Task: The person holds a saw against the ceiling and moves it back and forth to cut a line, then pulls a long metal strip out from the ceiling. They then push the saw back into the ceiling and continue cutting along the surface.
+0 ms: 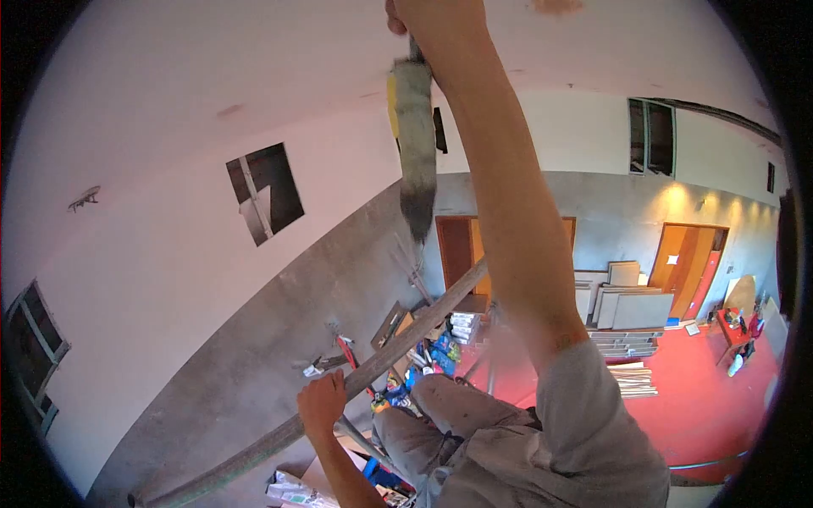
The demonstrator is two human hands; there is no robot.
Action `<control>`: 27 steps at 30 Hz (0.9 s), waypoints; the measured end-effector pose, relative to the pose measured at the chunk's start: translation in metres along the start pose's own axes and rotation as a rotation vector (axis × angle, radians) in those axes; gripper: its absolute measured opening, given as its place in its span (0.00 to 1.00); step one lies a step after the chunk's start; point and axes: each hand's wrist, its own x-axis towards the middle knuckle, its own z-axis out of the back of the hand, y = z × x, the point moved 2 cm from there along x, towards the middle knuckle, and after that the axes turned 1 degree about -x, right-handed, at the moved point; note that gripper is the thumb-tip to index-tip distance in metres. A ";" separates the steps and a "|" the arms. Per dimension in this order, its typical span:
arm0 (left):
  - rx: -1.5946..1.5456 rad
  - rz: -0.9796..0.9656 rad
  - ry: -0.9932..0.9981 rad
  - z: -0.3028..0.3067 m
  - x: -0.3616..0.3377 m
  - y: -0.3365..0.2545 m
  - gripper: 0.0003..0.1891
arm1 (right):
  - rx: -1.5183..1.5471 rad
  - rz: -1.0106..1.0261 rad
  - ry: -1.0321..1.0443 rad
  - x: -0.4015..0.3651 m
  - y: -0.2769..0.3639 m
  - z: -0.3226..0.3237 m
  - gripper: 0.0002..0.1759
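My right hand (440, 15) is raised at the top edge of the head view, partly cut off, with curled fingers. Its fingers close on the dark upper end of a long grey-green object (415, 127), which hangs down below it. This object has a yellow edge and a dark, tapering lower end; its exact kind I cannot make out. Lower left, my left hand (322, 402) wraps around a thick, worn pole (406, 334). The pole slants from the bottom left up toward the middle, passing behind my right forearm.
I am high under a pale ceiling (254, 51). Bent knees (461, 402) show below. On the red floor (694, 406) far down lie boards (631, 309) and wood strips (631, 381). Clutter (432, 356) lies by the grey wall, and a red table (732, 330) stands at right.
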 end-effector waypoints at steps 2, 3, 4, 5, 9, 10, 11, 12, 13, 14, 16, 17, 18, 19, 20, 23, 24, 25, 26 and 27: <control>0.006 0.000 -0.004 -0.005 0.000 0.000 0.26 | 0.335 -0.196 0.081 -0.005 0.017 0.030 0.13; 0.015 0.003 -0.011 -0.005 0.002 0.001 0.26 | 0.348 -0.131 0.026 -0.004 0.016 0.034 0.13; 0.010 -0.007 -0.026 -0.004 0.004 0.000 0.26 | 0.051 0.265 -0.215 0.001 -0.007 0.012 0.14; 0.006 -0.012 -0.032 -0.002 0.002 0.001 0.26 | 0.099 0.302 -0.216 -0.001 -0.011 0.007 0.14; -0.023 -0.004 0.006 0.003 -0.001 -0.001 0.25 | 0.831 -0.394 0.268 -0.011 0.011 0.031 0.16; -0.023 -0.003 0.016 0.002 0.000 -0.001 0.25 | 0.781 -0.454 0.286 -0.011 0.016 0.043 0.16; -0.024 -0.003 0.024 0.002 0.000 -0.001 0.25 | 0.730 -0.511 0.302 -0.009 0.018 0.049 0.17; -0.018 -0.002 0.035 0.002 0.001 0.000 0.26 | 0.753 -0.493 0.280 -0.006 0.018 0.047 0.17; -0.028 0.000 0.023 0.003 0.004 0.000 0.26 | 0.778 -0.471 0.258 -0.003 0.019 0.042 0.17; -0.037 0.006 0.024 0.006 0.003 -0.001 0.26 | 0.802 -0.458 0.244 -0.003 0.019 0.039 0.17; -0.047 0.009 0.027 0.003 -0.001 0.000 0.25 | 0.740 -0.481 0.281 -0.013 0.024 0.048 0.17; -0.052 0.000 0.016 0.000 0.001 0.001 0.25 | 0.708 -0.479 0.295 -0.012 0.026 0.053 0.18; -0.053 -0.010 0.010 -0.003 0.001 0.002 0.25 | 0.687 -0.457 0.313 -0.010 0.024 0.055 0.18; -0.051 -0.005 0.011 -0.004 0.000 0.002 0.25 | 0.671 -0.436 0.330 -0.011 0.020 0.054 0.18; -0.045 0.001 0.006 -0.003 0.001 0.002 0.25 | 0.658 -0.414 0.340 -0.009 0.018 0.053 0.18; -0.035 -0.001 -0.007 -0.005 -0.001 0.002 0.24 | 0.716 -0.391 0.296 0.000 0.018 0.045 0.18; -0.037 -0.004 -0.022 -0.005 0.000 0.001 0.24 | 0.695 -0.392 0.320 -0.003 0.018 0.048 0.18; -0.026 0.004 -0.015 -0.004 -0.001 0.001 0.24 | 0.674 -0.395 0.340 -0.009 0.018 0.053 0.18; -0.020 0.010 -0.013 -0.001 0.001 -0.002 0.24 | 0.652 -0.391 0.360 -0.011 0.019 0.056 0.18; -0.011 0.019 -0.008 0.001 0.000 -0.002 0.23 | 0.663 -0.390 0.351 -0.011 0.019 0.055 0.18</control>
